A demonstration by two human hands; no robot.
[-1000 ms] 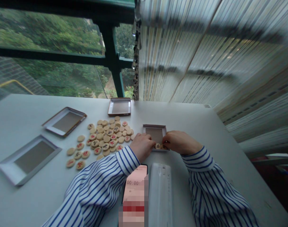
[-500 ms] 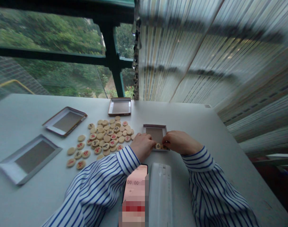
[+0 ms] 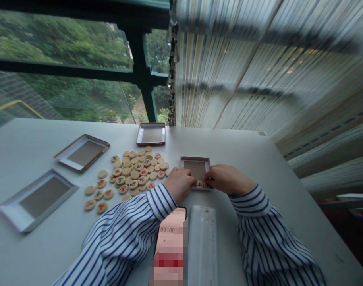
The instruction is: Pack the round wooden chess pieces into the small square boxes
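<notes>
Tray (image 3: 196, 167) near edge hidden by both hands; grips unclear

Left hand (image 3: 179, 183) and right hand (image 3: 226, 178) at small tray (image 3: 195, 161) (round pieces (image 3: 199, 184) inside), loose pieces (image 3: 136, 171) alongside

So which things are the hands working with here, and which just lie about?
In hand: small tray, discs inside it, left hand, right hand, loose discs beside it.
Lying about: phone, white case, three other trays.

Head-worn camera looks forward and down, near left hand (image 3: 179, 183) and right hand (image 3: 226, 178).
</notes>
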